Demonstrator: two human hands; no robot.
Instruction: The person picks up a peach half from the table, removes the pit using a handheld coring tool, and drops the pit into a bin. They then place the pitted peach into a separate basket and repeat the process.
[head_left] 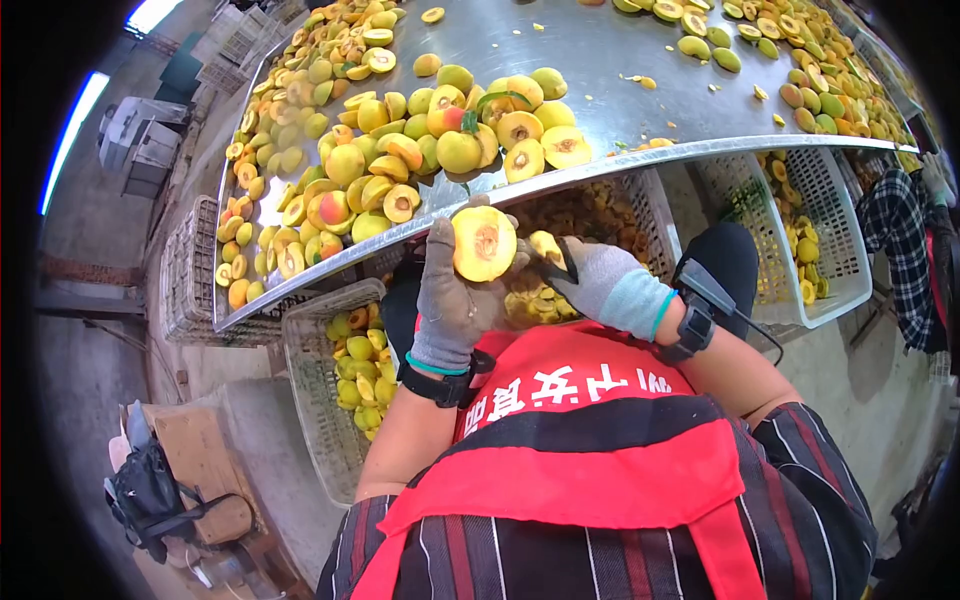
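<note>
Steel table heaped with fruit looms above; left hand grips a peach half, right hand clasps a tool.

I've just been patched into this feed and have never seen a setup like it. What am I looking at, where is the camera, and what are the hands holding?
There is one picture, from a camera worn on the person's head, looking down over their red apron. No machine is involved: both hands wear grey gloves. The left hand holds up a halved peach, cut face toward the camera, the pit hollow showing. The right hand is close beside it, with a smaller piece of fruit at its fingers; I cannot tell whether it holds a tool. Ahead is a steel table heaped with whole and halved peaches. White plastic crates below hold more fruit.
</note>
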